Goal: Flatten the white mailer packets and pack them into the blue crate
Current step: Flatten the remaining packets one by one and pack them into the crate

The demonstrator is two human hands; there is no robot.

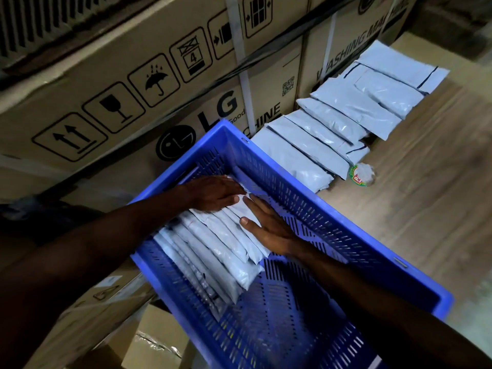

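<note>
Head view: both hands lie flat, fingers straight and holding nothing, on the topmost white mailer packet [247, 209] of a leaning row [213, 251] inside the blue crate [332, 209] — the left hand [213, 193] pressing near the far end, the right hand [269, 230] on the near side. The packed row stands on edge against the crate's left wall, with bare crate floor to its right; if pressure is released unevenly, the slick packets are likely to slump or fan out into that gap. More packets [332, 129] wait overlapped on the desk [412, 195] beside the cardboard cartons [133, 89], close to a small round wrapped item [362, 174]. Trapped air may re-puff a packet — flattening would then need repeating. The crate appears to overhang its support at the near end, so heavy downward pressure there could tip it.
</note>
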